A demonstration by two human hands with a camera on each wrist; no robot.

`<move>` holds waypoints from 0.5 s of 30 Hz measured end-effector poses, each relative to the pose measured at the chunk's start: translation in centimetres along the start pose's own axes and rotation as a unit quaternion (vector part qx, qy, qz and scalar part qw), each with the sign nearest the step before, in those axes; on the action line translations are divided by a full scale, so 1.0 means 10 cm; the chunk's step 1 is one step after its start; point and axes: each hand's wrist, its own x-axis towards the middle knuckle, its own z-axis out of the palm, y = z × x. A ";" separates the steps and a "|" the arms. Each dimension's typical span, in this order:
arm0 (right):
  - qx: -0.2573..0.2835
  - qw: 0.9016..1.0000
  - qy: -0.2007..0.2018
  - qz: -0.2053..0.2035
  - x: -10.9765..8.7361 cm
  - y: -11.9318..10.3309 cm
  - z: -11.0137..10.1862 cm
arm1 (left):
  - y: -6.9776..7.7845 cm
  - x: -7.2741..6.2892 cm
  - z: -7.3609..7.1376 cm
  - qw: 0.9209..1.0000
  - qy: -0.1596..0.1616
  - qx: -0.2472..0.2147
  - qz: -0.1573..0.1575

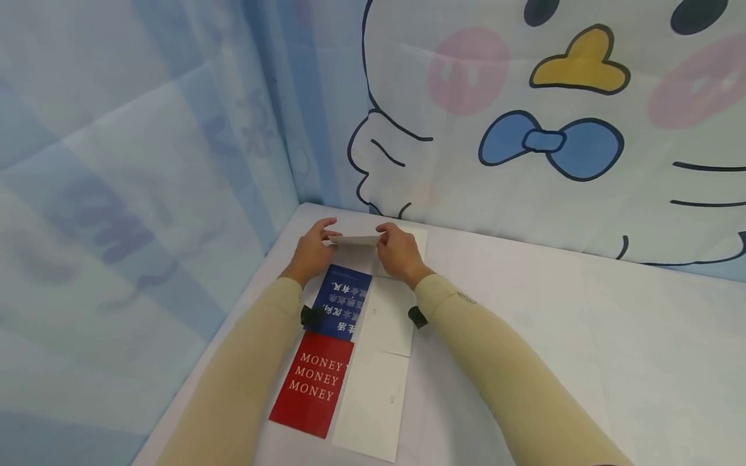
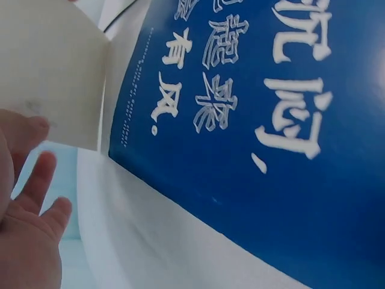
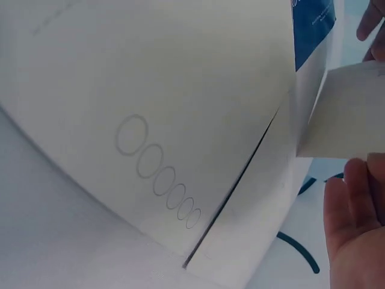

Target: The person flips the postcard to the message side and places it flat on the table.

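A whitish card [image 1: 357, 240] is tilted up at the far end of the table, held between both hands. My left hand [image 1: 311, 252] pinches its left end; in the left wrist view a fingertip lies on the pale face of the card [image 2: 54, 78]. At the other end, my right hand [image 1: 401, 254] grips the card, its fingers [image 3: 356, 192] along the edge in the right wrist view. Just below the held card lies a blue card [image 1: 340, 301] with white characters. A red card [image 1: 313, 385] printed "MONEY" lies nearer, in line with the blue one.
Right of the coloured cards runs a column of white cards [image 1: 373, 401], edge to edge, one with a row of printed rings [image 3: 165, 180]. The white table [image 1: 524, 362] meets a cartoon-printed curtain [image 1: 454, 162] behind and a blue-and-white curtain [image 1: 116, 194] at left.
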 end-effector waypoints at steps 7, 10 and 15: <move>0.017 0.999 0.036 -0.008 -0.02 -0.01 0.03 | -0.02 -0.02 -0.03 0.999 0.036 0.000 0.009; 0.033 0.997 0.060 -0.022 -0.04 -0.02 0.05 | -0.01 -0.03 -0.03 0.998 0.053 -0.010 0.023; 0.071 0.991 0.106 -0.040 -0.08 -0.04 0.09 | 0.02 -0.05 -0.02 0.996 0.075 -0.031 0.036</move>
